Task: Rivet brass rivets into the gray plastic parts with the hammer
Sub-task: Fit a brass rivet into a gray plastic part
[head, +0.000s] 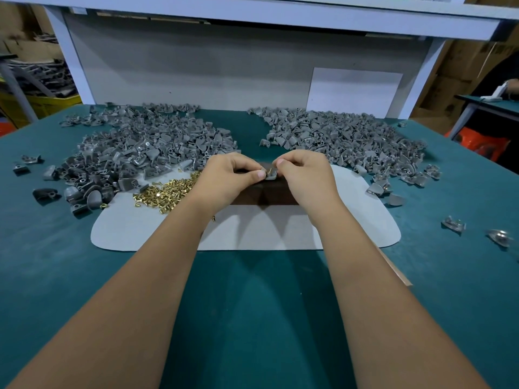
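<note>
Pinching a brass rivet [269,171] with your left hand [229,178], you bring it to the gray plastic part [271,176] that your right hand [302,175] grips between thumb and curled fingers. Both hands meet over a dark brown block [265,193], which lies on a pale gray mat [252,234]. Loose brass rivets [163,192] lie on the mat at your left. 2 piles of gray parts sit behind, 1 left [146,147], 1 right [345,136], on the green table [252,318].
</note>
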